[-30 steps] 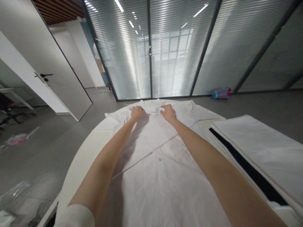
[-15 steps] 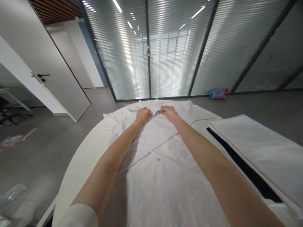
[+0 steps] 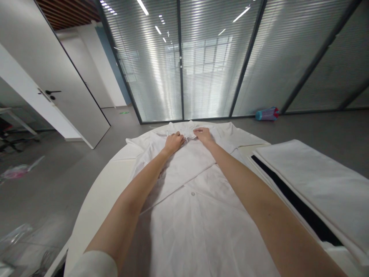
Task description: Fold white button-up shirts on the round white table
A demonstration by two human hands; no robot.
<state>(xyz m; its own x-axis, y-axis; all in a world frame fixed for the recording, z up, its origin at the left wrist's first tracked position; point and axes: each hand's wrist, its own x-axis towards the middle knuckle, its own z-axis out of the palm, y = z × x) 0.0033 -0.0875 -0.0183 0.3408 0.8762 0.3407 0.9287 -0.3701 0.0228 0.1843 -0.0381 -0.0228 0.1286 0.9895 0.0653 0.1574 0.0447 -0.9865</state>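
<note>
Both arms stretched out. Left hand (image 3: 173, 142) and right hand (image 3: 204, 135) pinch collar (image 3: 187, 131) of white coat (image 3: 198, 215). Coat lies flat on round table (image 3: 95, 200).

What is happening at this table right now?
A person leans over a round white table with a white coat spread flat on it. Both arms stretch out to the far end, where the left hand and right hand pinch the collar. Folded white fabric lies to the right.
</note>
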